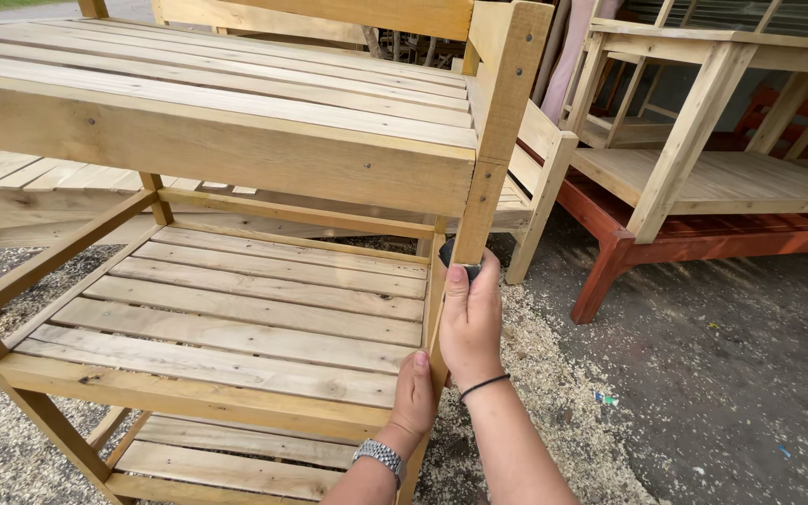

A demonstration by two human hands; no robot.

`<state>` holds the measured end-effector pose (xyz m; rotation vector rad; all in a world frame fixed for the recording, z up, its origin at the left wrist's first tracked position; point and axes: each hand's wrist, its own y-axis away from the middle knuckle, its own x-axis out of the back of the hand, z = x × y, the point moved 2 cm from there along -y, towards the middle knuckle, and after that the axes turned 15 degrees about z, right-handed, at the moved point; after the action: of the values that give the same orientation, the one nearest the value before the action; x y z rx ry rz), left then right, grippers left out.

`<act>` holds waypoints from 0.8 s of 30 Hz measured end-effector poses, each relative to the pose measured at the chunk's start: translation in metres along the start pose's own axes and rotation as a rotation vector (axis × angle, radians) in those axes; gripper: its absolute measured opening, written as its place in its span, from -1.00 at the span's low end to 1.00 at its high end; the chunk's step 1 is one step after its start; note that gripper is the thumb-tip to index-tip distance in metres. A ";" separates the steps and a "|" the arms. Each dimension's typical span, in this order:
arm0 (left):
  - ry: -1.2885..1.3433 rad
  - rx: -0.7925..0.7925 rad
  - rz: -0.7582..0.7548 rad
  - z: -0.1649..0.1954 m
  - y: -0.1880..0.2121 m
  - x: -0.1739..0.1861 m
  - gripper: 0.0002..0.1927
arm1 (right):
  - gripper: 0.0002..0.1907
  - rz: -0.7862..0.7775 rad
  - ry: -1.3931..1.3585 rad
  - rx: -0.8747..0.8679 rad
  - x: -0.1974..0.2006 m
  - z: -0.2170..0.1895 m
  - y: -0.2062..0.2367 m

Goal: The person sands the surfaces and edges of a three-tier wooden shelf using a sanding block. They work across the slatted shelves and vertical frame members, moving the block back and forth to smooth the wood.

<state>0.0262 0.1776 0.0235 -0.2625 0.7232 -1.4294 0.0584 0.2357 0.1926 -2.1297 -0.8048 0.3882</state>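
A bare-wood slatted shelf rack (236, 309) with three tiers stands in front of me. My right hand (471, 318) presses a small dark pad (456, 272), only partly visible under the fingers, against the rack's front right corner post (479, 206). My left hand (413, 397), with a metal wristwatch on the wrist, grips the same post lower down at the middle shelf's corner. A thin black band circles my right wrist.
More unfinished wooden furniture stands behind and to the right (703, 178), one piece on a red-brown painted frame (610, 262). Sawdust (544, 374) covers the gravel ground near the rack. Dark bare ground (750, 374) lies to the right.
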 end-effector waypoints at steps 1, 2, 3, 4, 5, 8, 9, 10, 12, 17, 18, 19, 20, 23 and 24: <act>-0.004 -0.005 0.004 0.001 0.000 0.000 -0.27 | -0.50 0.017 -0.022 -0.028 0.000 0.004 0.009; -0.014 0.008 0.015 0.002 0.000 0.001 -0.27 | -0.51 0.032 -0.035 -0.061 0.002 0.008 0.022; -0.016 0.009 0.025 0.004 -0.001 0.001 -0.28 | -0.52 0.023 0.042 -0.003 0.007 0.009 0.037; -0.014 0.001 0.036 0.006 -0.003 0.000 -0.28 | -0.52 0.017 0.114 0.063 0.010 0.007 0.050; 0.021 0.027 0.014 0.007 -0.005 -0.001 -0.29 | -0.52 -0.004 0.165 0.116 0.013 0.005 0.060; 0.029 0.056 0.003 0.009 -0.008 -0.003 -0.30 | -0.52 -0.030 0.139 0.097 0.015 -0.007 0.052; -0.030 0.032 0.031 0.009 -0.009 -0.002 -0.30 | -0.52 -0.031 0.096 0.057 0.011 -0.011 0.039; -0.082 0.010 0.066 0.009 -0.008 -0.002 -0.29 | -0.52 -0.019 0.094 0.027 0.006 -0.014 0.020; -0.032 0.061 0.064 0.007 -0.007 0.000 -0.31 | -0.53 0.001 0.054 0.036 -0.006 -0.017 -0.018; -0.016 0.021 0.043 0.012 -0.005 0.003 -0.29 | -0.53 -0.007 0.044 0.038 -0.002 -0.003 0.013; 0.027 0.059 0.045 0.013 -0.005 0.002 -0.30 | -0.53 0.002 0.094 0.106 0.003 0.001 0.036; 0.066 0.088 0.044 0.014 -0.007 0.002 -0.31 | -0.53 -0.043 0.131 0.125 0.009 0.006 0.052; 0.083 0.089 0.043 0.015 -0.009 0.001 -0.30 | -0.53 -0.088 0.162 0.148 0.011 0.010 0.063; 0.090 0.118 0.038 0.014 -0.007 0.000 -0.28 | -0.57 -0.128 0.256 0.008 0.017 0.019 0.072; 0.084 0.122 0.043 0.012 -0.005 0.000 -0.28 | -0.59 -0.153 0.241 0.041 0.016 0.018 0.061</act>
<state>0.0298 0.1736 0.0355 -0.0919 0.7027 -1.4441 0.0867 0.2280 0.1335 -2.0136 -0.8049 0.0658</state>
